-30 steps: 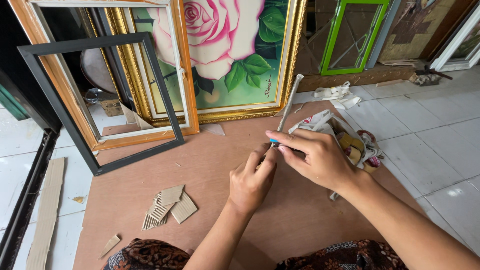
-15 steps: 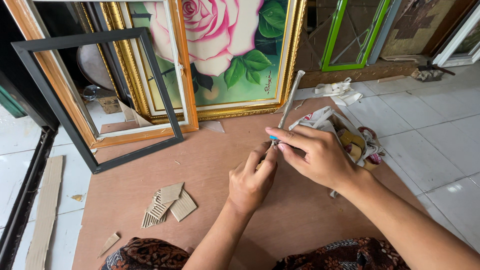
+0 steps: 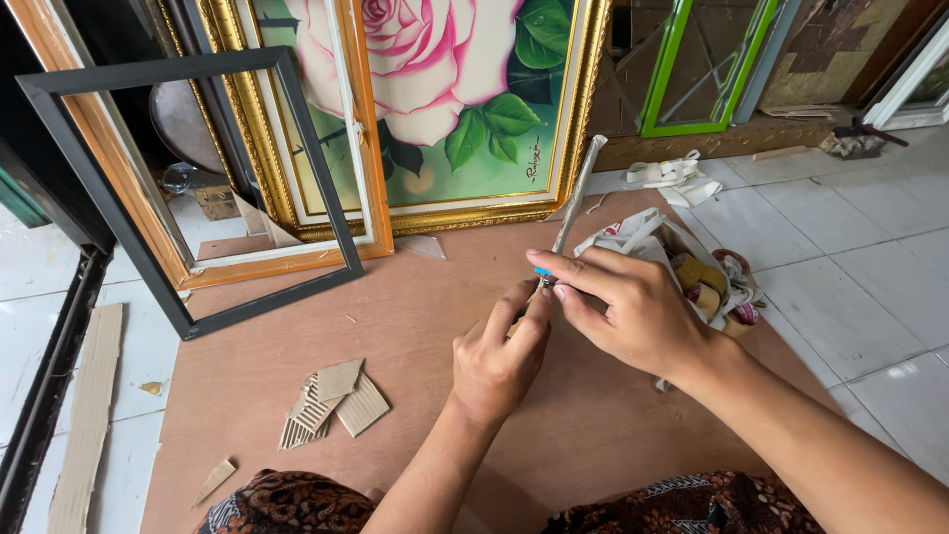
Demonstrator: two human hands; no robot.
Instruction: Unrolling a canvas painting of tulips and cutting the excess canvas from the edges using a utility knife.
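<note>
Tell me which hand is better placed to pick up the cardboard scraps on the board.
Left hand: it lies nearer the cardboard scraps, only pinching the tool's tip, while the right hand grips the long grey tool.

Both forearms extend forward from the lower edge of the view and converge at centre. Left hand [image 3: 497, 358]: back facing up, fingers curled, thumb and forefinger tips pinched together. Right hand [image 3: 633, 311]: knuckles up, fingers bent, fingertips meeting those of the left hand.

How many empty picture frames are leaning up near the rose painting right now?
3: black frame at left, orange frame behind it, green frame right of the painting. Others may be hidden.
</note>
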